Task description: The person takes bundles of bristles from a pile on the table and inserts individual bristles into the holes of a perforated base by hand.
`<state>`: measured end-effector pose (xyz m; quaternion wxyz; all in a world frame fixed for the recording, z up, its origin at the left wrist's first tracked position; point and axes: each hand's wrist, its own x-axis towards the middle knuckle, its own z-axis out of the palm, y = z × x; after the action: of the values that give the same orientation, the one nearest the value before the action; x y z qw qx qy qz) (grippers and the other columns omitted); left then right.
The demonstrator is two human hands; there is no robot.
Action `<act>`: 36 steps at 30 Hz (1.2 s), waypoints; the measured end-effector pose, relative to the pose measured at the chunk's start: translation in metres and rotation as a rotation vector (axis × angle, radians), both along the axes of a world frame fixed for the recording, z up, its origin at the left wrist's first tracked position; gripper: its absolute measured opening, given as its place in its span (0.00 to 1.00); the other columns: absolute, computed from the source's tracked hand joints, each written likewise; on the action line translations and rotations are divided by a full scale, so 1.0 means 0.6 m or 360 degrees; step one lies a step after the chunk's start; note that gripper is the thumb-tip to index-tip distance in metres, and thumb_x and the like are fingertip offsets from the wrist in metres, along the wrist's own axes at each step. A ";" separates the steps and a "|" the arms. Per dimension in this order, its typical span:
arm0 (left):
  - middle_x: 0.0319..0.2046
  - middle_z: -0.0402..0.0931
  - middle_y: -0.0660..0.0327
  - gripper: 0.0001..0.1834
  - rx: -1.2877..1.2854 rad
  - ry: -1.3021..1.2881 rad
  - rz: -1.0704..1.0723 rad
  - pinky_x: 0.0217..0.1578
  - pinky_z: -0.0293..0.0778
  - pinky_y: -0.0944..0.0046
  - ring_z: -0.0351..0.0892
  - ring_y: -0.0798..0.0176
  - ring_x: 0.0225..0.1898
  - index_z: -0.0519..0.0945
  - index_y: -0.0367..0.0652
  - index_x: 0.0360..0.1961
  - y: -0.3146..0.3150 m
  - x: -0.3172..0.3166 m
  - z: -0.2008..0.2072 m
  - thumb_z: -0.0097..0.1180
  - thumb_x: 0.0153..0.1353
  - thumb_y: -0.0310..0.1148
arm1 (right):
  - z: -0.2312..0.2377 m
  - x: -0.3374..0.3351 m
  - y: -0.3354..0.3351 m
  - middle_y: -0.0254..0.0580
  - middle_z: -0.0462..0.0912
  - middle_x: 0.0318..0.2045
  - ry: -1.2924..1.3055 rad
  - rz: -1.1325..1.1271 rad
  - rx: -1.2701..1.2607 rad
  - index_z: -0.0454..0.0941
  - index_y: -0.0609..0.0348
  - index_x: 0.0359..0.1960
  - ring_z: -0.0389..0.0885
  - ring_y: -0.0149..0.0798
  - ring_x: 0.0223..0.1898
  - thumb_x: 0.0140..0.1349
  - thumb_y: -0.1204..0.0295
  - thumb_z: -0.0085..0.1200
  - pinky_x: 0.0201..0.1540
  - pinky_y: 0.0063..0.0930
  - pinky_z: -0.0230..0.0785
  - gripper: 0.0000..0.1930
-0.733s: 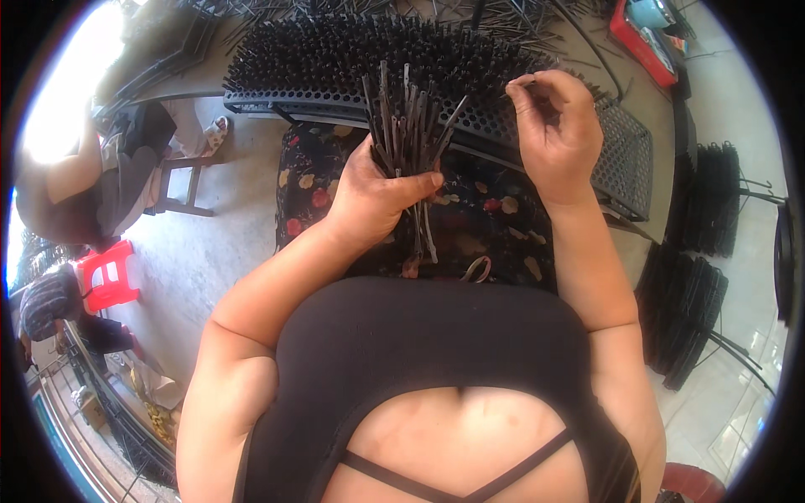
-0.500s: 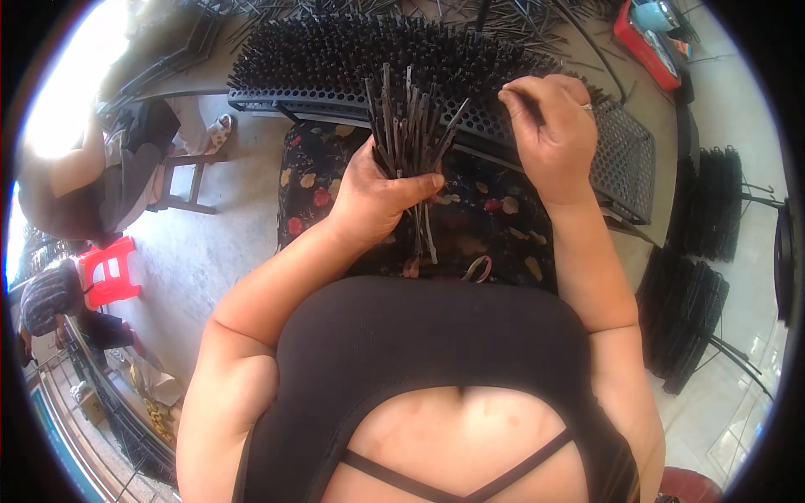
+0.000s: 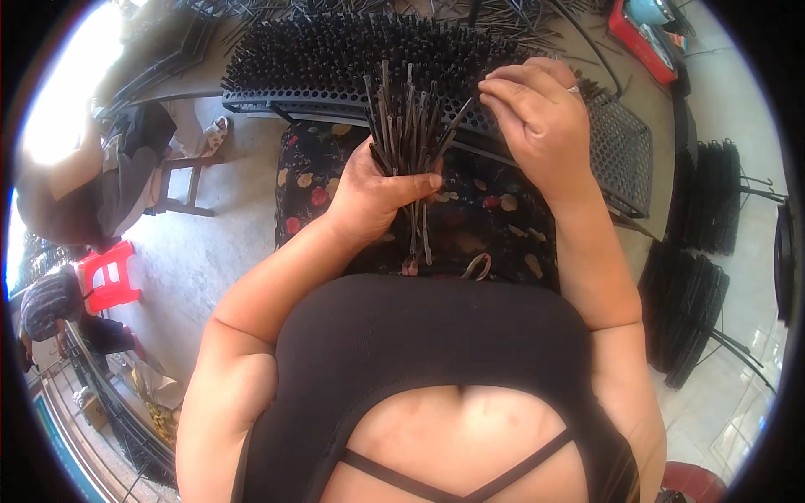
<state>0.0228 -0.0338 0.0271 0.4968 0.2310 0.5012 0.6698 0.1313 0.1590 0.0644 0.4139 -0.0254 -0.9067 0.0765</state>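
Note:
My left hand is wrapped round a bundle of thin dark sticks. They fan out above the thumb, and a few thin ends hang below the fist. To the right, my right hand is raised with thumb and fingertips pinched together, close to the bundle's rightmost stick. Whatever the pinch may hold is too small to make out. Just beyond both hands stands a black perforated rack, its holes packed with many upright dark pieces. The right end of the rack shows bare mesh.
Loose dark sticks lie scattered behind the rack. A red tray sits at the far right, above stacked black wire bundles. Two other people are on the left, near a red stool and a wooden stool.
My right hand has moved a little left, toward the bundle, its fingertips drawn closer together. My left hand keeps its grip on the sticks almost unmoved.

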 end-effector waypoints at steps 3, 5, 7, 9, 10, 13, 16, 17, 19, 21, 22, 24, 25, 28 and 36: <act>0.29 0.75 0.61 0.19 -0.0009 -0.0006 0.0006 0.32 0.74 0.68 0.76 0.67 0.30 0.76 0.35 0.43 -0.001 0.000 0.001 0.65 0.49 0.26 | 0.001 0.001 -0.012 0.35 0.85 0.31 -0.0018 -0.0014 0.0067 0.83 0.55 0.34 0.81 0.40 0.34 0.47 0.78 0.65 0.41 0.30 0.73 0.11; 0.31 0.77 0.62 0.18 0.0106 -0.0120 -0.0003 0.32 0.75 0.68 0.77 0.68 0.29 0.75 0.38 0.42 -0.004 -0.002 -0.001 0.66 0.49 0.20 | -0.003 0.004 -0.056 0.37 0.85 0.33 0.0076 0.0005 -0.1391 0.82 0.56 0.40 0.83 0.34 0.34 0.52 0.79 0.64 0.38 0.24 0.74 0.12; 0.31 0.77 0.62 0.19 0.0130 -0.0137 -0.0032 0.33 0.75 0.68 0.77 0.69 0.30 0.76 0.37 0.43 -0.005 -0.002 0.005 0.66 0.50 0.21 | 0.007 0.009 -0.076 0.38 0.85 0.33 0.0036 0.0121 -0.1812 0.81 0.60 0.42 0.83 0.28 0.34 0.56 0.79 0.63 0.37 0.20 0.75 0.11; 0.31 0.77 0.62 0.19 0.0155 -0.0151 -0.0061 0.33 0.75 0.68 0.77 0.69 0.30 0.76 0.37 0.44 -0.005 -0.002 0.008 0.66 0.50 0.22 | 0.010 0.013 -0.080 0.38 0.85 0.33 -0.0178 0.0304 -0.2461 0.80 0.62 0.43 0.82 0.26 0.34 0.56 0.78 0.64 0.36 0.19 0.74 0.12; 0.31 0.77 0.63 0.20 0.0124 -0.0124 -0.0115 0.33 0.75 0.68 0.77 0.69 0.30 0.76 0.37 0.45 -0.004 -0.002 0.009 0.67 0.50 0.22 | 0.010 0.018 -0.072 0.40 0.85 0.33 -0.0220 0.0323 -0.2522 0.79 0.62 0.41 0.83 0.27 0.34 0.57 0.79 0.62 0.33 0.17 0.73 0.10; 0.32 0.77 0.63 0.21 0.0077 -0.0056 -0.0220 0.34 0.75 0.68 0.77 0.70 0.31 0.75 0.37 0.46 0.000 -0.005 0.004 0.67 0.50 0.23 | 0.016 0.025 -0.052 0.41 0.86 0.34 0.0116 0.0277 -0.2716 0.78 0.60 0.39 0.85 0.29 0.34 0.59 0.81 0.60 0.31 0.16 0.72 0.07; 0.32 0.77 0.63 0.20 0.0014 -0.0025 -0.0249 0.34 0.75 0.69 0.77 0.70 0.31 0.75 0.37 0.46 0.002 -0.003 0.001 0.66 0.51 0.21 | 0.007 0.038 -0.015 0.45 0.86 0.34 0.0397 0.0208 -0.2347 0.74 0.62 0.42 0.86 0.33 0.35 0.61 0.80 0.58 0.30 0.18 0.73 0.09; 0.32 0.78 0.63 0.20 -0.0036 -0.0036 -0.0226 0.34 0.75 0.69 0.77 0.70 0.31 0.74 0.36 0.46 0.003 -0.002 0.001 0.66 0.51 0.21 | 0.006 0.039 -0.010 0.46 0.85 0.35 0.0533 0.0057 -0.1986 0.72 0.63 0.45 0.85 0.34 0.35 0.62 0.80 0.57 0.31 0.18 0.73 0.11; 0.32 0.78 0.63 0.20 -0.0064 -0.0017 -0.0223 0.34 0.75 0.68 0.77 0.70 0.31 0.74 0.36 0.46 0.006 -0.002 -0.004 0.66 0.51 0.20 | -0.002 0.039 -0.006 0.48 0.85 0.35 0.0579 -0.0081 -0.1650 0.69 0.64 0.47 0.85 0.34 0.36 0.62 0.83 0.57 0.35 0.20 0.76 0.14; 0.32 0.78 0.63 0.20 -0.0094 0.0003 -0.0218 0.34 0.75 0.68 0.77 0.70 0.30 0.74 0.36 0.46 0.008 -0.002 -0.005 0.65 0.52 0.20 | -0.020 0.036 -0.001 0.47 0.85 0.35 0.0608 0.0126 -0.1201 0.70 0.64 0.46 0.85 0.32 0.37 0.60 0.86 0.58 0.40 0.22 0.78 0.14; 0.31 0.78 0.63 0.19 -0.0093 0.0017 -0.0225 0.34 0.75 0.68 0.77 0.70 0.30 0.74 0.36 0.45 0.009 -0.002 -0.004 0.65 0.52 0.20 | -0.026 0.035 -0.006 0.45 0.85 0.35 0.0590 0.0123 -0.1190 0.72 0.64 0.45 0.84 0.31 0.38 0.58 0.87 0.59 0.43 0.23 0.78 0.15; 0.31 0.78 0.63 0.19 -0.0093 0.0033 -0.0233 0.34 0.75 0.68 0.77 0.70 0.30 0.74 0.36 0.45 0.011 0.000 -0.001 0.65 0.52 0.20 | -0.043 0.033 -0.003 0.43 0.85 0.35 0.0564 0.0127 -0.1108 0.72 0.63 0.44 0.84 0.31 0.38 0.58 0.86 0.60 0.43 0.22 0.78 0.14; 0.31 0.78 0.63 0.19 -0.0083 0.0038 -0.0226 0.33 0.76 0.68 0.78 0.70 0.30 0.74 0.36 0.44 0.012 0.001 0.000 0.65 0.51 0.20 | -0.047 0.031 -0.003 0.42 0.85 0.36 0.0538 0.0137 -0.1029 0.73 0.63 0.43 0.84 0.30 0.38 0.58 0.86 0.60 0.43 0.21 0.78 0.13; 0.31 0.78 0.62 0.19 -0.0097 0.0044 -0.0206 0.33 0.76 0.68 0.78 0.69 0.29 0.74 0.36 0.44 0.011 0.001 -0.001 0.65 0.51 0.20 | -0.034 0.030 -0.004 0.37 0.85 0.34 0.0309 -0.0072 -0.0759 0.79 0.58 0.37 0.83 0.37 0.36 0.52 0.81 0.65 0.42 0.26 0.75 0.11; 0.31 0.79 0.62 0.17 -0.0015 -0.0054 -0.0182 0.33 0.76 0.68 0.78 0.69 0.29 0.77 0.36 0.42 0.002 -0.001 0.000 0.66 0.49 0.20 | -0.008 0.035 -0.071 0.36 0.86 0.35 0.0052 0.0035 -0.1843 0.82 0.60 0.35 0.80 0.29 0.30 0.56 0.78 0.62 0.35 0.21 0.72 0.05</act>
<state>0.0224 -0.0323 0.0268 0.5438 0.2453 0.4818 0.6418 0.1521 0.1165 0.0597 0.3456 -0.2371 -0.7109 0.5648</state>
